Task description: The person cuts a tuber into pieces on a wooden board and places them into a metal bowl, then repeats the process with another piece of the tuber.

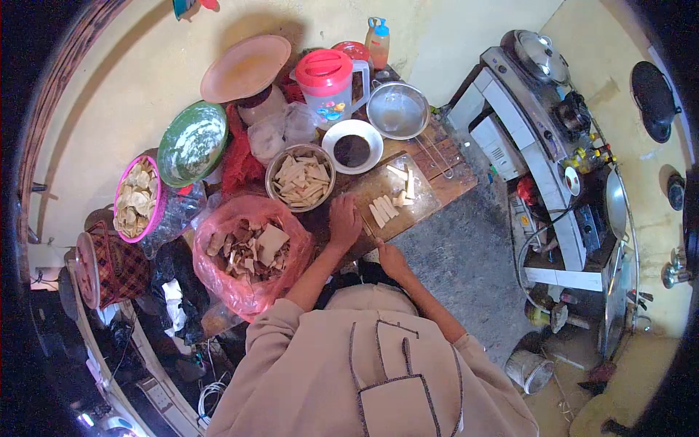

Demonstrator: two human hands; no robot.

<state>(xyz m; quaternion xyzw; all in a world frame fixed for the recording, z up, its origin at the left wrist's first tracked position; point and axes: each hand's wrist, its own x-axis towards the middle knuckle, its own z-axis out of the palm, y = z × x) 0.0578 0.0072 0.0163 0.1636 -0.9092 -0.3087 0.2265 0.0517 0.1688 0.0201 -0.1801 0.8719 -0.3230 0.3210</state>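
My left hand lies palm down at the left edge of the wooden cutting board, close to a metal bowl of pale cut strips; its fingers look extended, with nothing visible in them. Closed at the board's front edge, my right hand grips something too small to make out. Several pale sticks lie side by side on the board, with more loose pieces behind them. A white bowl of dark liquid stands just behind the board.
A pink bag of scraps sits left of my arms. Further back are a green basin, a pink-rimmed basket of pale slices, a red-lidded pitcher and a strainer. A stove stands at the right.
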